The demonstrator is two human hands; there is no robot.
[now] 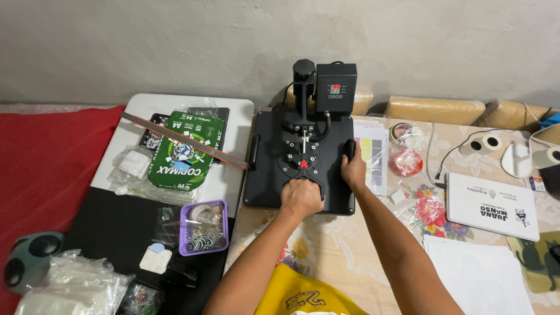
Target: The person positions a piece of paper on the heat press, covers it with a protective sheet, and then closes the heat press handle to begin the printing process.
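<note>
A black heat press [274,169] lies closed on the flowered tablecloth, with its control box [335,88] at the back by the wall. My left hand [301,196] is wrapped around the press's lever handle at the front edge, just below a red mark. My right hand [353,170] grips the black side handle on the press's right edge. Both forearms reach in from the bottom of the view over a yellow garment [300,297].
A green paper pack [185,153] under a metal ruler [181,140] lies on the white table at left, with a purple basket [203,227] of small parts nearer me. Right of the press are a colour chart sheet [374,153], tape rolls [404,156], a white laptop [493,207] and white sheets [478,274].
</note>
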